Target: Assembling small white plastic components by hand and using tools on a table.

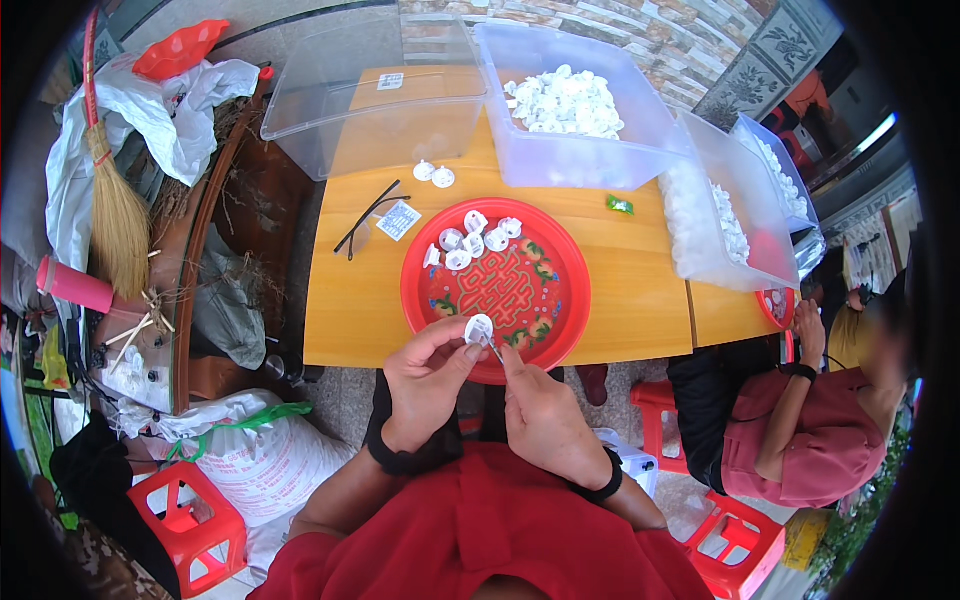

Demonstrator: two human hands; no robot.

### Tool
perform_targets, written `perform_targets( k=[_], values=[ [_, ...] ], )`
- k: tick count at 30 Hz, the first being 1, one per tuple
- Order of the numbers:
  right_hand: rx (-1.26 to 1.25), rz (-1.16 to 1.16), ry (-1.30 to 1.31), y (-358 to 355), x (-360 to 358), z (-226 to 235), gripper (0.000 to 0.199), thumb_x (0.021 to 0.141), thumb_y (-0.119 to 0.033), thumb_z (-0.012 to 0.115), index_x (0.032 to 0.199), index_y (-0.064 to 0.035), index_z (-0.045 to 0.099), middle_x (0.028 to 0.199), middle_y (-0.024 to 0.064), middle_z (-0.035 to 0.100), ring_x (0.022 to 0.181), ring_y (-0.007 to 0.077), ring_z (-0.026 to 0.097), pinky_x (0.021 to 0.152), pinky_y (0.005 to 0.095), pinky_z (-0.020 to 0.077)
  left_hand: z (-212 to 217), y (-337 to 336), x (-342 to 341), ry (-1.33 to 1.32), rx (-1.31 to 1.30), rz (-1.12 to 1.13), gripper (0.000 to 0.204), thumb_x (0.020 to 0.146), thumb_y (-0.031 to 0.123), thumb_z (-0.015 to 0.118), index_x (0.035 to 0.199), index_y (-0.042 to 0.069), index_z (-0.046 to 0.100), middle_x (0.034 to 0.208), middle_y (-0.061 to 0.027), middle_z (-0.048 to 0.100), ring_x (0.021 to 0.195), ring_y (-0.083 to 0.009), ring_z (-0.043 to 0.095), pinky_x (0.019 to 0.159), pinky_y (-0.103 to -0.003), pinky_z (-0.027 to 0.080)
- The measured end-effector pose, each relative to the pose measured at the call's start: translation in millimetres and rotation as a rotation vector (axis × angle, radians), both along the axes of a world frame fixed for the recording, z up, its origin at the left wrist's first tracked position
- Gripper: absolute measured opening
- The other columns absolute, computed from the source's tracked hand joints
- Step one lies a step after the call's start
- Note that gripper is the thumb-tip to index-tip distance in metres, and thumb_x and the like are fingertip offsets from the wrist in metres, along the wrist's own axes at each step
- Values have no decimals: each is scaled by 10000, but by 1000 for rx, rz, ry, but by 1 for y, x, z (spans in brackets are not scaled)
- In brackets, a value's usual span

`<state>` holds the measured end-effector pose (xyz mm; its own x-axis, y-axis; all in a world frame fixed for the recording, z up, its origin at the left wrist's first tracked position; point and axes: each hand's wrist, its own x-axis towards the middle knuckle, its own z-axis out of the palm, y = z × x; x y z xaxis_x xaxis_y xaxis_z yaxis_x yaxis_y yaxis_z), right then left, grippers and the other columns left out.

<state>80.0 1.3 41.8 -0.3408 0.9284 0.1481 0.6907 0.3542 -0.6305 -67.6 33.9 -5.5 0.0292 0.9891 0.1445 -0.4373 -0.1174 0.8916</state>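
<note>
Between the thumb and fingers of my left hand (428,380) is a small round white plastic part (479,329), held over the near rim of a red round tray (412,290). My right hand (548,415) is closed in a pinch on a thin, slender tool (495,350), its tip against or close to the part; its exact kind is too small to tell. Several similar white plastic parts (459,260) lie grouped toward the tray's far side, on its printed flower pattern. Two more white parts (443,177) rest on the table beyond the tray.
On the wooden table (640,300) are folded glasses (366,218), a small label card (398,221) and a green packet (620,204). Clear plastic bins (590,165) with white parts stand behind and right. A co-worker (800,430) sits at right. Red stools (190,520) flank me.
</note>
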Motion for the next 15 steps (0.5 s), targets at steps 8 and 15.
perform_targets(
  k=[8, 15],
  values=[
    [127, 39, -176, 0, -6, 0, 559, 698, -15, 547, 1199, 179, 395, 717, 162, 511, 544, 267, 567, 479, 348, 484, -1, -1, 2, 31, 66, 51, 263, 811, -115, 570, 1067, -56, 573, 1065, -137, 587, 913, -178, 609, 796, -280, 521],
    [264, 47, -384, -1, -13, 1, 575, 682, -57, 541, 1177, 205, 410, 699, 125, 505, 523, 183, 551, 441, 270, 464, -6, 0, 4, 94, 119, 152, 236, 794, -106, 600, 1023, -51, 593, 1082, -146, 583, 929, -175, 599, 806, -281, 510]
  ],
)
